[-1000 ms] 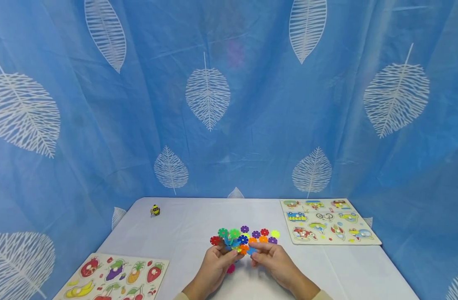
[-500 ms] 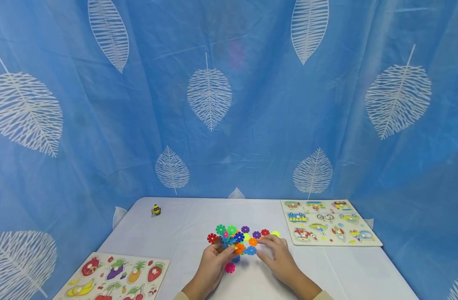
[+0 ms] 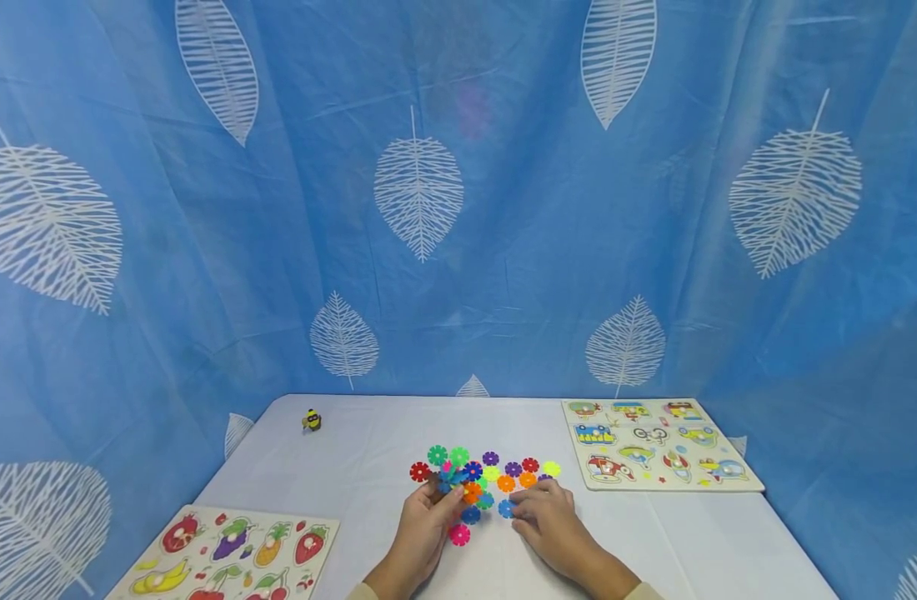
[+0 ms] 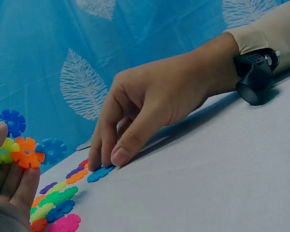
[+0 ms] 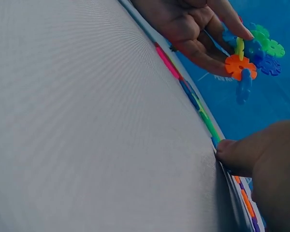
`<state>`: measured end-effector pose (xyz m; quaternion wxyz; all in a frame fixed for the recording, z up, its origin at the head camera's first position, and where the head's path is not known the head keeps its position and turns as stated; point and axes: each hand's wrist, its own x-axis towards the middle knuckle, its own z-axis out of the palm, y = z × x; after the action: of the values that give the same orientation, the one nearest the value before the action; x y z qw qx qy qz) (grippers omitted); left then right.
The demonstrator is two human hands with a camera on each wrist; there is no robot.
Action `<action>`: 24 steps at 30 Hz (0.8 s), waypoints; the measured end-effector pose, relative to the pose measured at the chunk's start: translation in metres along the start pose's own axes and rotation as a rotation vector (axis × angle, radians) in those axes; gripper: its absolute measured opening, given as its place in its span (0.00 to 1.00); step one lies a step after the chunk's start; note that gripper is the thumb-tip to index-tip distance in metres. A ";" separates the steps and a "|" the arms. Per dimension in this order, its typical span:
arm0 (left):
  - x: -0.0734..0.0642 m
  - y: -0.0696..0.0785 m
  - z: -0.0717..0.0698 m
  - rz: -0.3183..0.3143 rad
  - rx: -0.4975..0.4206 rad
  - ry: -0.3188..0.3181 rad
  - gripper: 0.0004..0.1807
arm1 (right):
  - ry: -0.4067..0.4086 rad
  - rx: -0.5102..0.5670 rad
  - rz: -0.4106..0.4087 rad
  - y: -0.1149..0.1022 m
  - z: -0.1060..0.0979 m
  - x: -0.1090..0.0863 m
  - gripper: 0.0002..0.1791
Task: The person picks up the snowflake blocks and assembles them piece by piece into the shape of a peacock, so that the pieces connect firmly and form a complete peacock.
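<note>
Blue disc (image 4: 100,174) between right fingers (image 4: 107,145), thumb (image 4: 130,141): clearest from left wrist.

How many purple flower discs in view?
3, all on the table in the head view: the far purple disc, the middle purple disc just left of a red disc, and the near purple disc, partly covered by the right hand. More may be hidden.

head + both wrist views | txt/lbls: none legible | brands/nos.: none readable | signs: none
</note>
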<state>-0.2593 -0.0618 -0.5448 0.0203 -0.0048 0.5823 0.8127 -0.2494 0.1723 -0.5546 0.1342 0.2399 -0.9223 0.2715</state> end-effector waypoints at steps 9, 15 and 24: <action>-0.001 -0.001 -0.001 0.008 0.029 -0.039 0.33 | -0.009 0.068 -0.051 -0.001 -0.002 0.001 0.09; 0.000 -0.003 -0.002 0.016 0.037 -0.047 0.31 | -0.041 0.242 0.027 -0.002 -0.002 0.001 0.12; 0.002 -0.006 -0.003 0.030 0.085 -0.034 0.28 | -0.057 0.488 0.162 -0.002 -0.004 0.002 0.09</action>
<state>-0.2608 -0.0626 -0.5512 0.0180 0.0187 0.6160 0.7873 -0.2496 0.1726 -0.5494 0.0242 0.1979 -0.8491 0.4891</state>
